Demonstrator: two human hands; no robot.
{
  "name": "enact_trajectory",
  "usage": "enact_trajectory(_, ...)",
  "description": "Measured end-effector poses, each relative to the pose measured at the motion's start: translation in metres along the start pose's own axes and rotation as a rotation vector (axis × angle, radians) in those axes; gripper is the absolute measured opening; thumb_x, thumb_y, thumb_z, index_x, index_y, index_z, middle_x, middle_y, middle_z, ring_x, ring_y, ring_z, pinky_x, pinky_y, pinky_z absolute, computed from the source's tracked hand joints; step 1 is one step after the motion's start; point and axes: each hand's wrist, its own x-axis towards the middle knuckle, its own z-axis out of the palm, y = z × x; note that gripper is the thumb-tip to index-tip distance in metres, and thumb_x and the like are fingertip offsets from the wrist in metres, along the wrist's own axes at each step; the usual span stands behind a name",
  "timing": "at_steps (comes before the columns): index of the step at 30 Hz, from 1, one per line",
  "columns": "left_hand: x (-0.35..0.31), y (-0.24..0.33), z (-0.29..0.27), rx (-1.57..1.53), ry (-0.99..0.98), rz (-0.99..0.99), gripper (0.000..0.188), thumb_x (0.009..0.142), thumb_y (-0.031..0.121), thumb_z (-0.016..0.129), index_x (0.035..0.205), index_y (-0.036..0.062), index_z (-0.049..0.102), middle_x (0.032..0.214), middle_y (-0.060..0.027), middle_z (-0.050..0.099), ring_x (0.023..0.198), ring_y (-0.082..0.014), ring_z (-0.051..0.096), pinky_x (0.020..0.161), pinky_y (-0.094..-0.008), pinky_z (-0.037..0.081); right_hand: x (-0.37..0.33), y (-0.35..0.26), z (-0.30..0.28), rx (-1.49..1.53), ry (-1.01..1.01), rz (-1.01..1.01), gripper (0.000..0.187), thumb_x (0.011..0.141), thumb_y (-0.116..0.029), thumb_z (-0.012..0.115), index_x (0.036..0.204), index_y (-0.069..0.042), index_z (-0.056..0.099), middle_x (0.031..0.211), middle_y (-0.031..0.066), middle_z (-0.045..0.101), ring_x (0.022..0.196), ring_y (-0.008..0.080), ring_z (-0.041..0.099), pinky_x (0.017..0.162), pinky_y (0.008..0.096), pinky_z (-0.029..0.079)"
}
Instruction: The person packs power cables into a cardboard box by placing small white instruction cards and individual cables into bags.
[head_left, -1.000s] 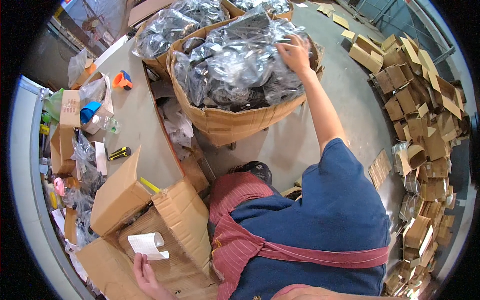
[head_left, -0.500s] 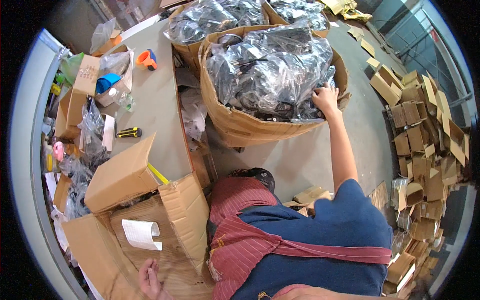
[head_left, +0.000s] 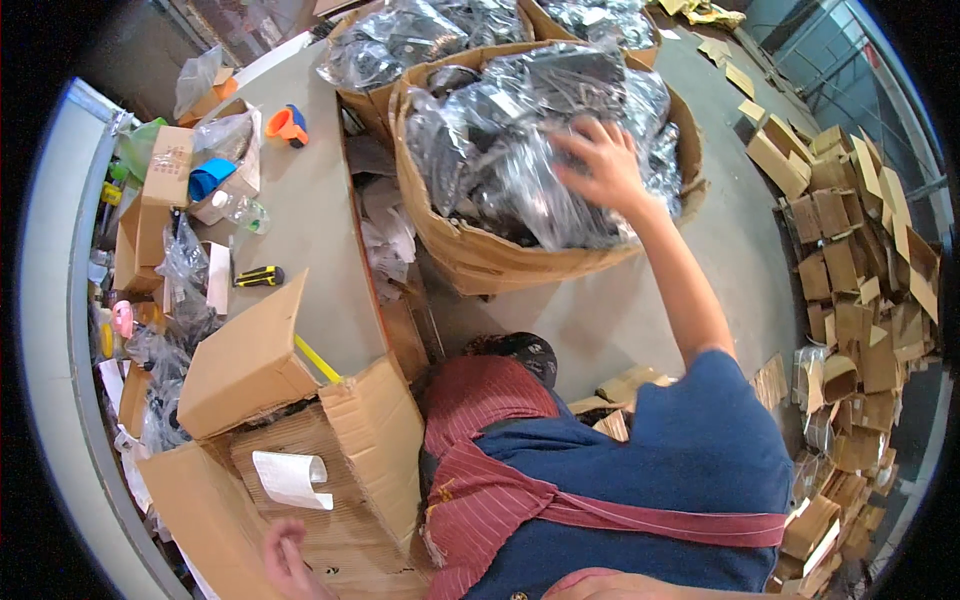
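My right hand [head_left: 602, 165] is over the big cardboard box of bagged goods, fingers spread on or just above a clear plastic bag [head_left: 530, 185]. Dark items show through the plastic, but their kind cannot be made out. The bags fill the large cardboard box [head_left: 480, 265] to its rim. At the lower left, my left hand [head_left: 287, 560] hangs at an open carton [head_left: 375, 450], its fingers loosely bent and slightly blurred, with nothing visible in them. Inside that carton a curled white paper sheet [head_left: 290, 478] lies near the left hand.
On the grey table lie a yellow-black utility knife [head_left: 259, 277], an orange tape dispenser [head_left: 287, 126] and a clear bottle [head_left: 242, 212]. Two more boxes of bagged goods [head_left: 420, 40] stand behind. Flattened and folded cartons [head_left: 855, 260] pile up along the right.
My right hand has moved left from the box's right side to the middle of the bags. The plastic beneath it has shifted. My left hand has dropped slightly to the left.
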Motion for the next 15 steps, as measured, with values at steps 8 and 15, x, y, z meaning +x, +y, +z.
enact_trajectory(8, -0.02, 0.024, 0.025, -0.138, 0.414, -0.218, 0.03, 0.1, 0.02, 0.053, 0.117, -0.0027, 0.062, 0.111, -0.0149, 0.064, 0.101, -0.0269, 0.063, 0.092, -0.0387, 0.051, 0.01, -0.036, 0.026, -0.153, -0.072, -0.172, 0.043, 0.086, -0.057, 0.063, 0.105, -0.019, 0.07, 0.114, 0.0052, 0.063, 0.11, 0.0239, 0.053, 0.093, 0.0439, 0.034)
enact_trajectory(15, 0.012, 0.027, 0.052, -0.124, 0.028, -0.014, 0.04, 0.101, 0.022, 0.054, 0.134, -0.0015, 0.05, 0.129, -0.0125, 0.056, 0.11, -0.0221, 0.058, 0.097, -0.0333, 0.045, 0.065, -0.079, 0.047, -0.257, -0.612, -0.062, 0.065, 0.084, -0.06, 0.065, 0.119, -0.005, 0.062, 0.12, 0.014, 0.063, 0.119, 0.0289, 0.057, 0.105, 0.0534, 0.032)
